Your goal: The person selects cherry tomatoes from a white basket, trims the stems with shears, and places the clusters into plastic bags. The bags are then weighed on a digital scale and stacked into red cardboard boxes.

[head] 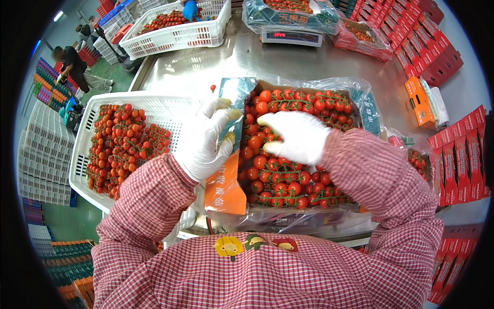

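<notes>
An open cardboard box (239, 185) lined with clear plastic film stands before me, filled with cherry tomatoes on the vine (281, 181). My right hand (295, 137), in a white glove, is over the tomatoes at the box's middle, thumb and fingers apart; whether its fingertips touch them I cannot tell. At the box's left flap is my left hand (208, 139), also white-gloved, with fingers spread and nothing seen in it. Left of that hand sits a white plastic crate (83, 154) holding more vine tomatoes (115, 150). One loose tomato (213, 88) lies beyond my left hand.
On the steel table (193, 65), a digital scale (292, 38) bears another tomato box (289, 19). A blue-gloved co-worker's hand (190, 10) is in the far white crate (173, 40). Red boxes (455, 158) stand at right, beside a smaller tomato box (432, 162).
</notes>
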The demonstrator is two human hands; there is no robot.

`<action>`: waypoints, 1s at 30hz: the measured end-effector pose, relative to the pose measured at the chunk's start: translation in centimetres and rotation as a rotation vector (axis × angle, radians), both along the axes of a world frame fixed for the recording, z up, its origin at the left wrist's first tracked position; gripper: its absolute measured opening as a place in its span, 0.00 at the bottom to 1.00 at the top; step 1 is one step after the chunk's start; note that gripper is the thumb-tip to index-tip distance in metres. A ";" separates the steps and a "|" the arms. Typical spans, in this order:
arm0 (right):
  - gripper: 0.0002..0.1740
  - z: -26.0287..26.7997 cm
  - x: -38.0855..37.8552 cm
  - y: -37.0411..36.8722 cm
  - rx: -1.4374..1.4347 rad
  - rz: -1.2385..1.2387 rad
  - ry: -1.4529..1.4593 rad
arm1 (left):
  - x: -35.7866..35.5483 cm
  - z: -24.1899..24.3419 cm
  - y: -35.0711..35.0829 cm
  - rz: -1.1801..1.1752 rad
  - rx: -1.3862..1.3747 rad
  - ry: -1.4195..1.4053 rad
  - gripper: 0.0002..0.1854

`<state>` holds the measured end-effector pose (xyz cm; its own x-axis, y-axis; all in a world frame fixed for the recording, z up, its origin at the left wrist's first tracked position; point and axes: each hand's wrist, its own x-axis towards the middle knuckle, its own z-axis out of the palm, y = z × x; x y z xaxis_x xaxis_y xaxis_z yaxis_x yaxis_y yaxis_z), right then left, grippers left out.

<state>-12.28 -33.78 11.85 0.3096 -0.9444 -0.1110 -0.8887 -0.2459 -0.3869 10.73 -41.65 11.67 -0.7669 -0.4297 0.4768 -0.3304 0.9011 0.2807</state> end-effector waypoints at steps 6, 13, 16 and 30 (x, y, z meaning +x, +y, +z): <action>0.21 -3.6 5.1 -1.6 -0.022 -0.193 -0.063 | 2.0 -4.7 3.0 0.108 1.013 0.366 0.47; 0.19 -3.3 6.9 -2.0 -0.086 -0.260 0.149 | 3.2 -6.9 4.0 0.081 0.852 0.401 0.44; 0.19 -3.6 7.2 -1.8 -0.160 -0.262 0.267 | 6.7 -6.3 3.6 0.000 0.929 0.195 0.33; 0.21 3.3 17.5 1.7 -0.126 -0.235 -0.450 | 28.7 -6.1 -15.6 0.402 -0.112 -0.772 0.18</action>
